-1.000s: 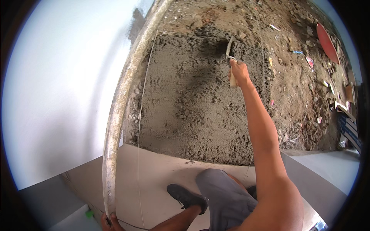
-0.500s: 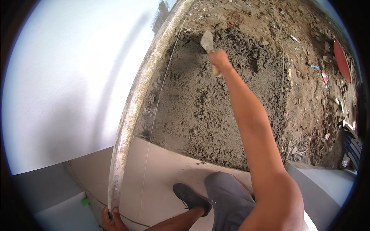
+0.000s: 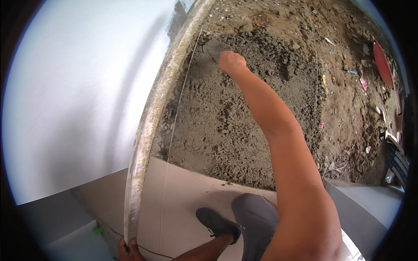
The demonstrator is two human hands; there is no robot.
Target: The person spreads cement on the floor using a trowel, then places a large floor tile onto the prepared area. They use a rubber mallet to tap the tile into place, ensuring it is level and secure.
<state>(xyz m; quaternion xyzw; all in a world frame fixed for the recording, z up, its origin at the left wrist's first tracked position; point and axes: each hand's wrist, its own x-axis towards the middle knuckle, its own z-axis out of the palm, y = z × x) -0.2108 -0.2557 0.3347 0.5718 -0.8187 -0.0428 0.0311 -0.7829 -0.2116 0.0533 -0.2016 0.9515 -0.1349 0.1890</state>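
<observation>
My right hand (image 3: 232,63) is closed around a trowel (image 3: 214,48), whose blade lies low against the grey wet mortar (image 3: 230,117) near its far left corner. The trowel's handle is hidden by the fist. At the lower left, my left hand (image 3: 129,252) grips the near end of a long, mortar-crusted straightedge (image 3: 150,108). The straightedge runs away from me beside the white wall, bent in view by the lens. Between it and the mortar bed stretches a thin string (image 3: 180,102). The bed is smoother along its left side and lumpy at the far and right sides.
Rough soil (image 3: 344,117) with litter lies to the right, with a red rounded object (image 3: 383,65) on it. A second string (image 3: 316,56) runs along the bed's right side. Pale floor tiles (image 3: 191,187) lie by my shoe (image 3: 217,224). The white wall (image 3: 87,100) stands at left.
My right hand has moved left and slightly nearer. The trowel blade, raised and pointing away before, now lies down on the mortar, pointing left. My left hand still grips the straightedge.
</observation>
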